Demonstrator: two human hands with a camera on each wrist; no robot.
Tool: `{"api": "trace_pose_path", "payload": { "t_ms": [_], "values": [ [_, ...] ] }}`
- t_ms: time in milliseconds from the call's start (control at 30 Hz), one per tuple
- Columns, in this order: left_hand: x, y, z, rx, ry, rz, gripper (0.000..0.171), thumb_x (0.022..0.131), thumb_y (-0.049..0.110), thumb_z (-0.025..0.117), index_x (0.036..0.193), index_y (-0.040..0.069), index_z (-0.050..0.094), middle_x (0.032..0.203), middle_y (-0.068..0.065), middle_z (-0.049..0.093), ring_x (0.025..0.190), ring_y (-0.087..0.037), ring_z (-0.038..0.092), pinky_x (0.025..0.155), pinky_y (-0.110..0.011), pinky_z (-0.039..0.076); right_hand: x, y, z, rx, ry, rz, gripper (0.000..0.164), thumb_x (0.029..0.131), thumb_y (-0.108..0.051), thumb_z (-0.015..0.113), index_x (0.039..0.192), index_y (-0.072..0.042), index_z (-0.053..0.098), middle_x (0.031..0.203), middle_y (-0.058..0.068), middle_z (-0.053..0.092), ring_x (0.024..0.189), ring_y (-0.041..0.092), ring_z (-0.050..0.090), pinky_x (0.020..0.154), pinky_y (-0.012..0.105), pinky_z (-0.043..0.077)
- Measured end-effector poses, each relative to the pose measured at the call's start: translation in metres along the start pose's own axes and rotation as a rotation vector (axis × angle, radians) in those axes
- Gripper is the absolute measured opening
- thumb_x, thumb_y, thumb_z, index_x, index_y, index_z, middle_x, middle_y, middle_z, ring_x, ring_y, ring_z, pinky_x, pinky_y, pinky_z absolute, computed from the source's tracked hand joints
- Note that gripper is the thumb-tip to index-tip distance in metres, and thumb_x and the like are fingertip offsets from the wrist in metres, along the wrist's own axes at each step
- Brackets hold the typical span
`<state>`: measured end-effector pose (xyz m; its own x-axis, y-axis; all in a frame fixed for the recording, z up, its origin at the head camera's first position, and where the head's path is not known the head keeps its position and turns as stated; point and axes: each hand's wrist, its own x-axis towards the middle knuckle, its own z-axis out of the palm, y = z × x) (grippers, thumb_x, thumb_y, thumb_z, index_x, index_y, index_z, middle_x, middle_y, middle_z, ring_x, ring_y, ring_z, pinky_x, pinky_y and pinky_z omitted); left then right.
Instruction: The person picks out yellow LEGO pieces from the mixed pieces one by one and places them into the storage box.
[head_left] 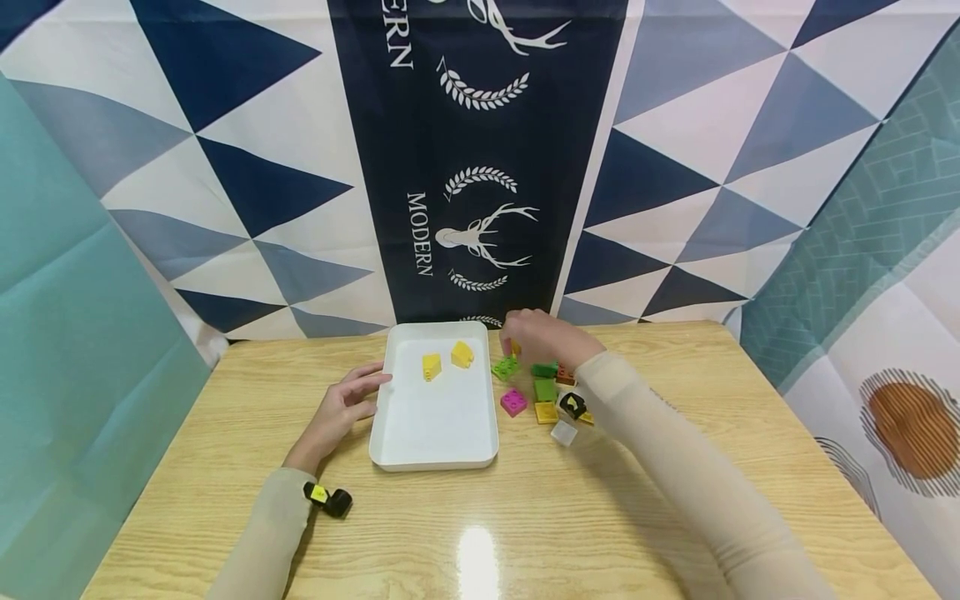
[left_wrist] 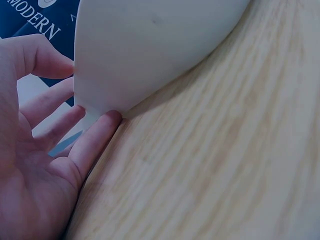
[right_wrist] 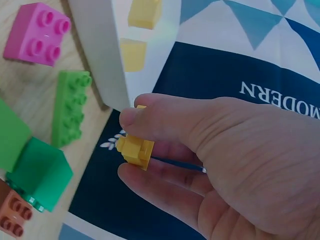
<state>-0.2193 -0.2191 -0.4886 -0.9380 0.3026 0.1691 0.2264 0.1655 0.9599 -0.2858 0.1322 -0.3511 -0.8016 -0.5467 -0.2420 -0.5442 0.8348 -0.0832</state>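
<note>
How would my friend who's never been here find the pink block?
Find the big white tray on the wooden table. In the head view, look just past the tray's right side, where a bunch of blocks lies; the pink block is among those nearest the tray. It's the only pink one, with green and yellow neighbours.

There is lots of room for a hand along the front edge of the counter (head_left: 405, 533), and one could come down from above into the front half of the white tray (head_left: 435, 429). The left hand (head_left: 345, 408) blocks the tray's left side, while the pink block (head_left: 513, 402) and light green block (head_left: 505, 368) leave just a thin gap on its right. At the counter's back edge, the patterned cloth (head_left: 480, 133) and the right hand (head_left: 540, 333) get in the way.
</note>
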Motion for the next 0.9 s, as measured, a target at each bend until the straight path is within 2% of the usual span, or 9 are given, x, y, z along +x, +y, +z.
{"api": "trace_pose_path", "payload": {
  "t_ms": [200, 333, 633, 900],
  "values": [
    [0.0, 0.0, 0.0, 0.003, 0.003, -0.002, 0.046, 0.088, -0.008, 0.057, 0.133, -0.001, 0.061, 0.157, -0.017, 0.039, 0.14, -0.038, 0.044, 0.099, -0.007, 0.042, -0.001, 0.0, -0.011, 0.017, 0.039, -0.02, 0.021, 0.081, -0.001, 0.077, 0.097, -0.014, 0.076, 0.114, 0.008, 0.068, 0.094, 0.027, 0.06, 0.089, 0.037, 0.059],
    [0.0, 0.001, 0.001, 0.008, 0.007, -0.005, 0.046, 0.088, -0.008, 0.057, 0.133, 0.0, 0.061, 0.156, -0.017, 0.04, 0.14, -0.038, 0.044, 0.1, -0.008, 0.042, 0.0, -0.001, -0.013, 0.024, 0.036, -0.021, 0.02, 0.081, -0.001, 0.077, 0.094, -0.016, 0.074, 0.115, 0.008, 0.068, 0.095, 0.027, 0.059, 0.088, 0.036, 0.059],
    [0.0, 0.001, 0.001, 0.001, 0.002, 0.003, 0.046, 0.088, -0.01, 0.057, 0.133, -0.002, 0.061, 0.155, -0.019, 0.04, 0.139, -0.04, 0.044, 0.1, -0.01, 0.042, 0.004, -0.003, -0.01, 0.011, 0.011, -0.013, 0.021, 0.083, -0.002, 0.077, 0.098, -0.015, 0.074, 0.116, 0.008, 0.067, 0.096, 0.026, 0.059, 0.086, 0.034, 0.06],
    [-0.001, 0.002, 0.001, -0.007, -0.003, 0.016, 0.046, 0.088, -0.01, 0.058, 0.133, -0.003, 0.061, 0.156, -0.021, 0.039, 0.139, -0.041, 0.044, 0.1, -0.009, 0.042, 0.005, -0.01, -0.013, -0.007, 0.012, -0.059, 0.022, 0.085, 0.0, 0.073, 0.104, -0.011, 0.076, 0.111, 0.008, 0.068, 0.094, 0.025, 0.059, 0.087, 0.034, 0.059]
  ]
}}
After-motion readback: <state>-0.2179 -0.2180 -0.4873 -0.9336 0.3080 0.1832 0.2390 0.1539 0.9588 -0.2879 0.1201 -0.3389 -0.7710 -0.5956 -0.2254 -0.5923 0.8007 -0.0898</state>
